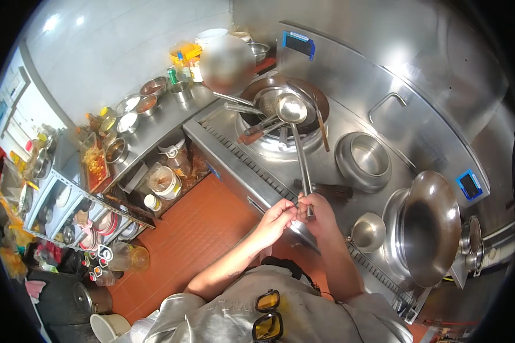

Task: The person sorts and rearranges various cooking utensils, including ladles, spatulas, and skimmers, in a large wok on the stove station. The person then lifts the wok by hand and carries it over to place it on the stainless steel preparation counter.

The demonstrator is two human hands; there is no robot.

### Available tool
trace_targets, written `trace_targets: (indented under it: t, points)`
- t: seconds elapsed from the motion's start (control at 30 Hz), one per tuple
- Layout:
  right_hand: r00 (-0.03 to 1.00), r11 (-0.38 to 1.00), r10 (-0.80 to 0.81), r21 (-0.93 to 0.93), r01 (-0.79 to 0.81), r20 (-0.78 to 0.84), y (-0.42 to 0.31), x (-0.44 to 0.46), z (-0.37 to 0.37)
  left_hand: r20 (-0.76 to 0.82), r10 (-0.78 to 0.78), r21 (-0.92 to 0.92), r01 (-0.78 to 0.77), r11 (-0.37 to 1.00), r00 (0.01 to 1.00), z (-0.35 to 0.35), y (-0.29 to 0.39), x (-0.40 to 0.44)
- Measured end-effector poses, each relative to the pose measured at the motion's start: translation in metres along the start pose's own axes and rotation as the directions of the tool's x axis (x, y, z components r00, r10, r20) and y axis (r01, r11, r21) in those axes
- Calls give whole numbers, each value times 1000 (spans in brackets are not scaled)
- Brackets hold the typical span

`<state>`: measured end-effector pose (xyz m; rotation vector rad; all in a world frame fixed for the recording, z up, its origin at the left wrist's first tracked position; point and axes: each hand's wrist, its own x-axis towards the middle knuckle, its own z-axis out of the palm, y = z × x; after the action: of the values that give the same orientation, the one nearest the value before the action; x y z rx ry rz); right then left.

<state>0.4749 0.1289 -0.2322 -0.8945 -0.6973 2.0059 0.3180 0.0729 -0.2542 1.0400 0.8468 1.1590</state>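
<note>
A long-handled metal ladle (292, 108) extends from my right hand (319, 215) up over a dark wok (320, 94), its round bowl above the wok. The fingers of my right hand are wrapped round the lower end of the handle. My left hand (279, 219) is beside it, fingers bent and pressed together against the right fingers; anything between them is too small to make out. Several utensils and strainers (267, 103) rest across the wok, their handles pointing toward the left and front.
A large wok (432, 228) leans tilted at the right, near a small pot (368, 232). A round metal pot (363, 162) sits on the stove. Metal bowls (153, 86) line the left counter (166, 117). A faucet (388, 104) projects from the back wall.
</note>
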Motion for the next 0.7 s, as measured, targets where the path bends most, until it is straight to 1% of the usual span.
trace_targets:
  t: [0.07, 0.1, 0.13, 0.17, 0.27, 0.37, 0.4, 0.5, 0.57, 0.63, 0.67, 0.7]
  points:
    - [999, 999, 44, -15, -45, -23, -7, 26, 4, -15, 23, 16, -23, 1000, 1000, -9, 9, 19]
    - [997, 998, 65, -21, -66, -38, -11, 38, 4, -28, 6, 5, -6, 1000, 1000, -12, 12, 29]
    - [996, 996, 86, -26, -86, -9, -16, 52, 2, -39, -10, -5, 10, 1000, 999, -16, 16, 39]
    - [993, 994, 103, -25, -104, -50, -21, 64, 4, -49, -26, -12, 26, 1000, 998, -19, 18, 49]
    - [976, 989, 142, -15, -147, -163, -41, 85, 21, -75, -12, 10, 12, 1000, 997, -28, 20, 73]
    - [986, 992, 126, -19, -128, -105, -50, 116, 16, -108, -26, 6, 27, 1000, 994, -33, 28, 95]
    - [986, 993, 116, -11, -118, -120, -51, 127, 15, -113, -32, 1, 33, 999, 993, -35, 31, 102]
    - [990, 992, 126, 26, -125, -66, -56, 152, 12, -142, -41, 0, 41, 999, 989, -44, 32, 121]
    - [988, 991, 129, 40, -126, -85, -55, 168, 16, -168, -59, 16, 62, 998, 984, -51, 32, 129]
    - [983, 990, 134, 60, -127, -128, -56, 178, 23, -210, -46, 22, 51, 998, 977, -53, 35, 135]
    - [989, 993, 115, 32, -112, -90, -53, 184, 21, -225, -42, 22, 48, 999, 973, -55, 37, 138]
    - [990, 994, 110, 17, -109, -90, -53, 188, 24, -241, -36, 22, 43, 999, 970, -58, 39, 139]
